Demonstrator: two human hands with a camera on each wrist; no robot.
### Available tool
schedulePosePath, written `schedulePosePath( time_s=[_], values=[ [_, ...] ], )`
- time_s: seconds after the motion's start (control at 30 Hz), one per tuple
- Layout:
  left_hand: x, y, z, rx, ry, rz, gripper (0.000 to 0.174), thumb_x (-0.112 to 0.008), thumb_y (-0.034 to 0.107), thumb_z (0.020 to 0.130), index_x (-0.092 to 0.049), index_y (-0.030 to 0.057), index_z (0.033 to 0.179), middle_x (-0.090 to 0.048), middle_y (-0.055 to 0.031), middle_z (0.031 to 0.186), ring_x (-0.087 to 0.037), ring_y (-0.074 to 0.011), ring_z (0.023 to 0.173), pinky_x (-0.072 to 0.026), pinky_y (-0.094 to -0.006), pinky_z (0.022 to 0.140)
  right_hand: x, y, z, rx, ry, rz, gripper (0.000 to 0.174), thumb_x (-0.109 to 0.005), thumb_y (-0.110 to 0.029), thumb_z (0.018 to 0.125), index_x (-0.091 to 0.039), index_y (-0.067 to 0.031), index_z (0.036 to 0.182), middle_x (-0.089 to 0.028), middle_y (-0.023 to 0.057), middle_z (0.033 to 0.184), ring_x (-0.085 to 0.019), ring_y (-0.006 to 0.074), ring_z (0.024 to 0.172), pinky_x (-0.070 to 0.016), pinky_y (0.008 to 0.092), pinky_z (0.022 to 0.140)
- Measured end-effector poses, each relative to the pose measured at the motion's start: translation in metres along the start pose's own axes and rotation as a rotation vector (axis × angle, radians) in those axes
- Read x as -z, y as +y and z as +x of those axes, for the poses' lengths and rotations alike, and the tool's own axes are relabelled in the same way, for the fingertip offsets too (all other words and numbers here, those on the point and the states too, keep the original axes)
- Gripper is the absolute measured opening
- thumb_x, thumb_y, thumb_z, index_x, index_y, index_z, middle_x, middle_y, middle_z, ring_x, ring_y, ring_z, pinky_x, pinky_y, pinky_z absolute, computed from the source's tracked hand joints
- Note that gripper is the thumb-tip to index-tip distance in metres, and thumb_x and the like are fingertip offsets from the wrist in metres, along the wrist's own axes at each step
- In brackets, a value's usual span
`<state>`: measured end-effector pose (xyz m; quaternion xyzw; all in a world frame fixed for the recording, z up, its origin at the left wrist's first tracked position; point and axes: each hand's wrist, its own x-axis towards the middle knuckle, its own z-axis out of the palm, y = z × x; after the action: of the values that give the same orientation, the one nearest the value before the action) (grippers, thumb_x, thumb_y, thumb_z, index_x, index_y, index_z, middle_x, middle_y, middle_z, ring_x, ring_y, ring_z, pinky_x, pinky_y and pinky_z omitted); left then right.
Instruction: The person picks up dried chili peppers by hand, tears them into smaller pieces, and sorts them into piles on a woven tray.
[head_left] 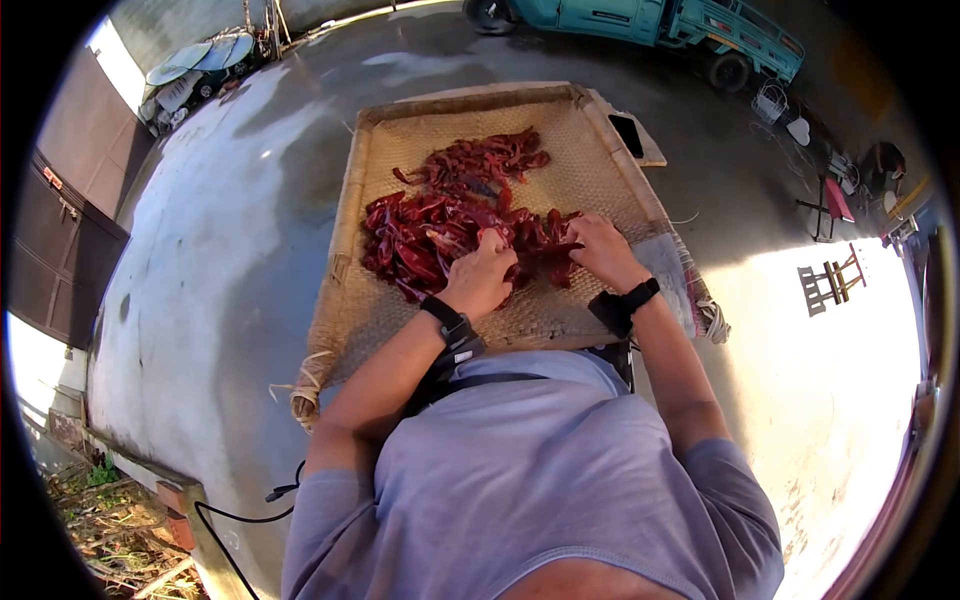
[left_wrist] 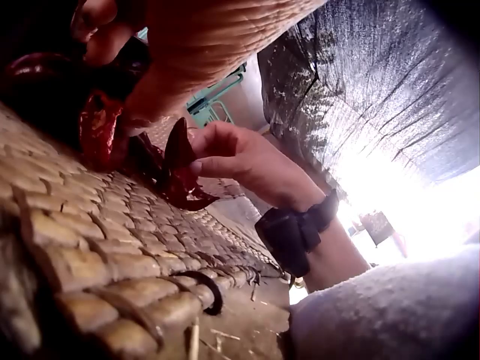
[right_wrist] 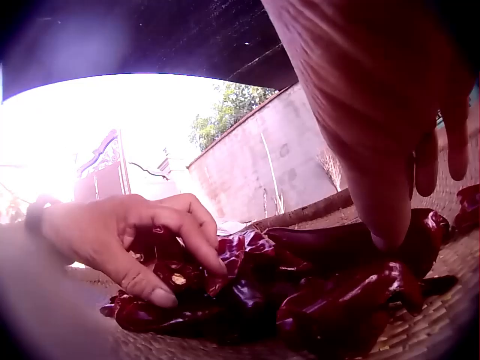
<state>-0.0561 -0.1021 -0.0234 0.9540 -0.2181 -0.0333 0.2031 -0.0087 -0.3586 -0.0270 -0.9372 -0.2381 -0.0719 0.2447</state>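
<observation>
Peppers (head_left: 440, 230), red and dry, lie heaped on the woven tray (head_left: 420, 140). The left hand (head_left: 480, 282) curls round some; the right hand (head_left: 603, 250) pinches one. Best to pull gently, so none break or spill.

A heap of dried red peppers (head_left: 440, 235) is seen in the middle of a flat woven tray (head_left: 400, 310). The peppers are dark red, shiny and wrinkled, and they are curled and bent in many ways. They are piled loosely on top of each other. A smaller bunch is spread out behind the heap, nearer the far edge of the tray.
</observation>
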Motion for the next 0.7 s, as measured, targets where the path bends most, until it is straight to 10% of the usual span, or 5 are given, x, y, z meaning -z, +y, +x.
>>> schedulePosePath(
  time_s=[0.1, 0.33, 0.57, 0.7],
  values=[
    [-0.003, -0.006, 0.000, -0.130, 0.040, 0.035, 0.039, -0.069, 0.014, 0.081, -0.058, 0.0103, 0.119, -0.043, -0.0101, 0.140, -0.062, -0.0319, 0.103, -0.0514, -0.0456, 0.083, 0.009, -0.002, 0.001, -0.179, -0.189, 0.116, 0.021, -0.066, -0.007, 0.076, -0.058, -0.0087, 0.096, -0.061, 0.0106, 0.099, -0.057, 0.0342, 0.105, -0.0462, 0.0436, 0.085],
    [-0.003, -0.008, 0.000, -0.133, 0.059, 0.015, 0.032, -0.066, 0.017, 0.086, -0.057, 0.0112, 0.116, -0.055, -0.0065, 0.133, -0.061, -0.0318, 0.106, -0.0509, -0.0447, 0.086, 0.028, 0.014, -0.012, -0.223, 0.263, -0.386, 0.021, -0.064, -0.014, 0.083, -0.062, -0.0088, 0.104, -0.062, 0.0126, 0.102, -0.059, 0.0348, 0.101, -0.0481, 0.0454, 0.083],
    [0.015, 0.004, 0.001, -0.044, 0.100, -0.097, 0.028, -0.067, 0.021, 0.090, -0.058, 0.0103, 0.114, -0.060, -0.0065, 0.121, -0.061, -0.0300, 0.107, -0.0516, -0.0430, 0.083, -0.023, -0.019, -0.022, 0.196, -0.047, -0.059, 0.027, -0.065, -0.012, 0.080, -0.064, -0.0078, 0.106, -0.061, 0.0133, 0.103, -0.057, 0.0350, 0.102, -0.0485, 0.0452, 0.087],
    [0.016, 0.003, 0.000, -0.095, 0.387, -0.250, 0.029, -0.070, 0.027, 0.090, -0.061, 0.0071, 0.110, -0.063, -0.0055, 0.115, -0.063, -0.0290, 0.102, -0.0522, -0.0389, 0.080, -0.020, -0.025, -0.019, 0.099, -0.152, -0.036, 0.022, -0.066, -0.011, 0.077, -0.064, -0.0065, 0.099, -0.063, 0.0135, 0.094, -0.058, 0.0357, 0.099, -0.0485, 0.0443, 0.084]
  ],
)
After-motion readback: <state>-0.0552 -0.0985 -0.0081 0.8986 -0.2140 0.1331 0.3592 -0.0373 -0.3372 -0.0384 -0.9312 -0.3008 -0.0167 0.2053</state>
